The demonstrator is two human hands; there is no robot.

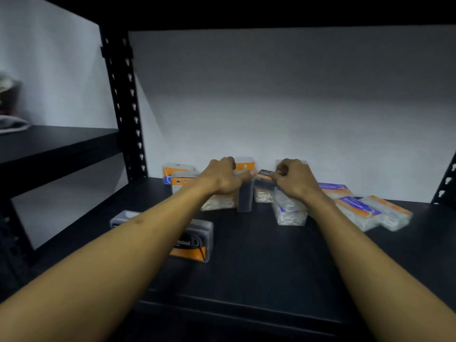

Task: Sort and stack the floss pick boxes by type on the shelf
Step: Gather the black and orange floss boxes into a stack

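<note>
Between your two hands, at the back of the shelf, a dark-labelled box stands in the cluster; your right hand pinches its top edge while your left hand curls over the boxes beside it, thumb stretched toward the same box. Lift it straight up so the neighbours stay standing, then carry it back toward your left forearm, where another dark box lies, and square the edges.

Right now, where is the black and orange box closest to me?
In the head view, the black and orange box lies on the shelf front-left, just right of the left forearm.
</note>
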